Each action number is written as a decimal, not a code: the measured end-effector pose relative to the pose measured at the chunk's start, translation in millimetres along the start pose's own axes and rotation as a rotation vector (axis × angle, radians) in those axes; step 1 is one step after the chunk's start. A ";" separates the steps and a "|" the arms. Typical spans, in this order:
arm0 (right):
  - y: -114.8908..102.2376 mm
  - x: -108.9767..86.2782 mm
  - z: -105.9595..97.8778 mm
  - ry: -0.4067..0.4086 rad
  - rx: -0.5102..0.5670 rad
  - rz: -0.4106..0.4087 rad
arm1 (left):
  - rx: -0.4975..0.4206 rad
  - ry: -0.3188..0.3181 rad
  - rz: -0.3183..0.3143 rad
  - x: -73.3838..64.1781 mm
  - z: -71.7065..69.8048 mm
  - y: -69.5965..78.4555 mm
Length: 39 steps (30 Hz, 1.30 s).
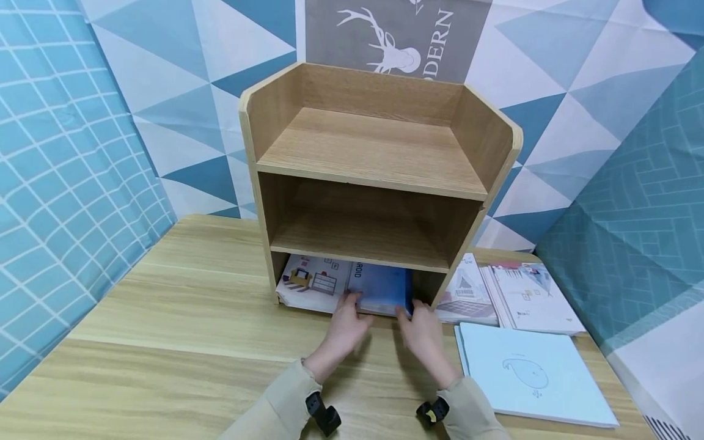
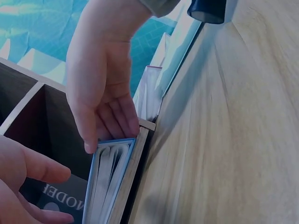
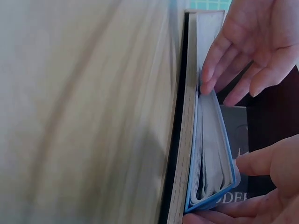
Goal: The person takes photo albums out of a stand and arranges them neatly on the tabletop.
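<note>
In the bottom compartment of a wooden desktop shelf (image 1: 357, 260) lies a blue-covered book (image 1: 382, 284), its page edges facing out. Beside it on the left is a white book (image 1: 310, 284) with printed drawings. My left hand (image 1: 346, 327) is at the front edge of the blue book, fingers extended, near where the two books meet. At the blue book's right front corner, my right hand (image 1: 423, 336) touches it with the thumb (image 3: 254, 163) by the cover and extended fingers (image 3: 229, 214) along the short end. The book's back part is hidden under the middle board.
Right of the shelf lie white printed books (image 1: 467, 293) and another stack (image 1: 533, 296). Nearer the front is a pale blue book (image 1: 536, 373) with a whale drawing. The wooden table (image 1: 165, 342) meets patterned cloth walls (image 1: 66, 153) at the left, back and right.
</note>
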State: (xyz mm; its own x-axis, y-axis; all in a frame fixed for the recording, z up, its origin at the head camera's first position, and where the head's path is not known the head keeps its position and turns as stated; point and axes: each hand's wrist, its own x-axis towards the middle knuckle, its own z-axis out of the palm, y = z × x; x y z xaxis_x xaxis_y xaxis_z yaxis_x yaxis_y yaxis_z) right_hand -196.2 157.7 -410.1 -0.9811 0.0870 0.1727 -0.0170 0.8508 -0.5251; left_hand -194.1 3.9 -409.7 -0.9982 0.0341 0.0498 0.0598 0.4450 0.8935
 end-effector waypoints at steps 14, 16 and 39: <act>-4.1 4.0 -0.1 0.061 -0.093 -0.014 | 0.021 -0.041 0.006 -2.7 2.2 -0.6; -4.4 4.5 -0.5 0.067 -0.084 -0.003 | 0.013 -0.044 0.002 -2.6 2.2 -0.5; -0.8 -5.6 1.2 0.074 0.076 0.045 | -0.066 -0.005 -0.049 -5.3 4.1 2.9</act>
State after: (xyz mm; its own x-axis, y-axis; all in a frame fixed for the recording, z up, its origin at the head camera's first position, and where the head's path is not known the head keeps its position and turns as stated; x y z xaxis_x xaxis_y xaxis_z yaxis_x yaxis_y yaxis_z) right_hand -190.9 155.9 -411.6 -0.9643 0.1645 0.2077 0.0090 0.8037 -0.5949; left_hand -188.6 8.7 -409.2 -0.9998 0.0187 0.0034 0.0104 0.3866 0.9222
